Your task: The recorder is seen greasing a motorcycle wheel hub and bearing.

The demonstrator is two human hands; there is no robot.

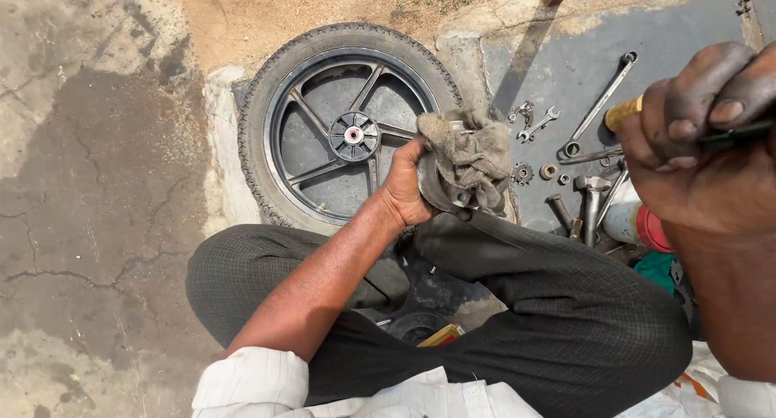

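I sit cross-legged on the ground. My left hand (406, 188) grips a round metal part (436, 193) wrapped in a dirty grey rag (472, 156), held over my knee. My right hand (702, 140) is raised close to the camera at the right, its greasy fingers closed on a thin dark tool (740, 133) with a yellow handle end (622, 113). A black motorcycle wheel (343, 127) with its tyre lies flat on the ground just beyond my left hand.
Wrenches (600, 104), a small spanner (538, 124), a sprocket (522, 173), nuts and a hammer (591, 201) lie on a grey slab right of the wheel. A white and red can (638, 224) lies near my right knee. Cracked concrete spreads to the left.
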